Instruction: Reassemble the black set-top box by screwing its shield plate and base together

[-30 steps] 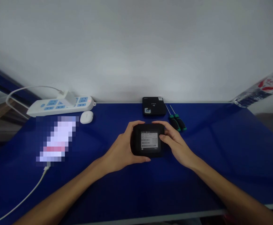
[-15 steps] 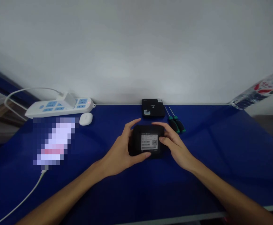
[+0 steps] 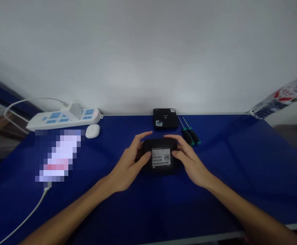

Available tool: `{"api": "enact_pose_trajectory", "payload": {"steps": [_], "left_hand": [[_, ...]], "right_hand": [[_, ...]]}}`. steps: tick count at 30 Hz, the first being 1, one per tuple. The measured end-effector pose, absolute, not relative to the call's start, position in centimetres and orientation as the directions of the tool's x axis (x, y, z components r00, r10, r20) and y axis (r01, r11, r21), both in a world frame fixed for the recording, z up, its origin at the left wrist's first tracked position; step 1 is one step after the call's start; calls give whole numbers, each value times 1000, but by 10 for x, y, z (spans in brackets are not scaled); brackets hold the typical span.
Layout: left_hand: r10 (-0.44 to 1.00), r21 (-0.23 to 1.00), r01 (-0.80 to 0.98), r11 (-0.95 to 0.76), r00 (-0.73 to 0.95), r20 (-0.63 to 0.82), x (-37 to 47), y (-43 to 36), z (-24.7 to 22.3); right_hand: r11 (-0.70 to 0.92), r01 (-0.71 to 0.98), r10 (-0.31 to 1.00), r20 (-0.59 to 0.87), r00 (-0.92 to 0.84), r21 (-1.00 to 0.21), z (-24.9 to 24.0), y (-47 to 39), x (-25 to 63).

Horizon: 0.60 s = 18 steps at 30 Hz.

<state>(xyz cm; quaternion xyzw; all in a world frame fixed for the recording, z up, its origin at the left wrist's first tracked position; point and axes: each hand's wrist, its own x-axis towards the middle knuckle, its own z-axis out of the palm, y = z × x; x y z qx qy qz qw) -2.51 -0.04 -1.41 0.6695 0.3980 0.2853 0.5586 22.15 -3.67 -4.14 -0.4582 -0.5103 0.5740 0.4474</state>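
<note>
Between my hands is a black set-top box [image 3: 161,170], its white barcode label facing up toward me. My left hand [image 3: 131,163] grips its left side, thumb on the face beside the label and fingers around the far edge. On the right side my right hand [image 3: 189,160] holds it too, with the thumb at the label's right edge and the index finger along the far edge. Behind it, near the wall, lies a second flat black box [image 3: 165,119] with a small white sticker. Two screwdrivers [image 3: 190,134] with green and black handles lie to the right of that box.
At the left, a white power strip [image 3: 61,118] with a plugged-in charger runs along the wall. A white earbud case [image 3: 92,131] and a blurred-out phone [image 3: 61,154] on a white cable [image 3: 28,216] lie before it. A clear plastic bottle [image 3: 281,97] stands at the right on the blue table [image 3: 240,163].
My left thumb has moved up from the box's near edge to beside the label. The box stays between both hands. The whole view has shifted slightly.
</note>
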Motion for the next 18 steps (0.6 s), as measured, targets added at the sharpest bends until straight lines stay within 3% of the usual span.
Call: {"api": "enact_pose_trajectory", "payload": {"steps": [18], "left_hand": [[852, 989, 147, -33, 521, -49, -25, -2, -14]], "right_hand": [[-98, -73, 985, -86, -153, -992, -39, -36, 221]]}}
